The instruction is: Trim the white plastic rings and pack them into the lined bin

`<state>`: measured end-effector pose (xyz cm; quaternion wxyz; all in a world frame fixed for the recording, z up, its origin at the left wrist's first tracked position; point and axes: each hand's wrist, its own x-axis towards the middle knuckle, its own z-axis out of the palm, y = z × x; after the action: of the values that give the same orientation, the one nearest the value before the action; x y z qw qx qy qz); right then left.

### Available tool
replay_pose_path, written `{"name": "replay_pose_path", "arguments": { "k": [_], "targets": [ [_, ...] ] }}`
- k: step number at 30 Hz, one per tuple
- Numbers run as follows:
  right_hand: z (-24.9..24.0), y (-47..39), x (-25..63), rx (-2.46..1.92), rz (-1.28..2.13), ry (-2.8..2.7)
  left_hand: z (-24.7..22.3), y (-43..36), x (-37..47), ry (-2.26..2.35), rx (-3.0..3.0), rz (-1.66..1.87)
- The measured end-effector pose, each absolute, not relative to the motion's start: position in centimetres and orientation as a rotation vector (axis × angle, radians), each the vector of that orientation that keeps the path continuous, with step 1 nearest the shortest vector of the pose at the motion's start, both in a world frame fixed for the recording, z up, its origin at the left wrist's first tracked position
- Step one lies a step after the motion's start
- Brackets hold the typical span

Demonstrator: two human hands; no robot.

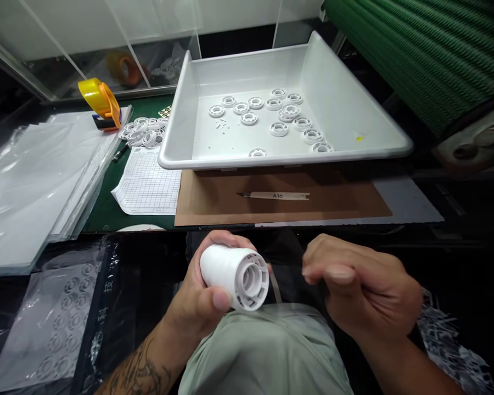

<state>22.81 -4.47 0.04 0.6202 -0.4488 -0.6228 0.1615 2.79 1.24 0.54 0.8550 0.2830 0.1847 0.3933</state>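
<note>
Left hand (195,303): wrapped around the white cylinder (222,269) above the pale garment (267,356), apparently leaving its slotted end accessible. Right hand (364,285): curled, apart from the cylinder; I cannot tell its contents. Tray (341,99) walls presumably contain loose rings (288,117).

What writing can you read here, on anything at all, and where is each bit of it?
"A16": on the handle of the knife.
"科" and "技": on the black plastic at the lower left; the marks below them are too blurred to read.
Print on the gridded paper: too small to read.
Marks on the small yellow-and-black sheet behind it: too small to read.
I can make out no other text.
</note>
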Motion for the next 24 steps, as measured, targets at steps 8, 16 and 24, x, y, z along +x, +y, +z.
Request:
{"name": "replay_pose_path", "arguments": {
  "k": [8,16,24],
  "targets": [
    [1.5,-3.9,22.0,-0.952,0.216,-1.639,0.8,0.9,2.9,0.391,0.57,0.806],
    [1.6,-4.1,22.0,-0.986,0.123,-1.762,1.0,0.8,3.1,0.367,0.547,0.832],
    [1.1,-4.1,21.2,-0.901,0.112,-1.783,1.2,0.6,3.2,0.423,0.543,0.833]
  ]
}}
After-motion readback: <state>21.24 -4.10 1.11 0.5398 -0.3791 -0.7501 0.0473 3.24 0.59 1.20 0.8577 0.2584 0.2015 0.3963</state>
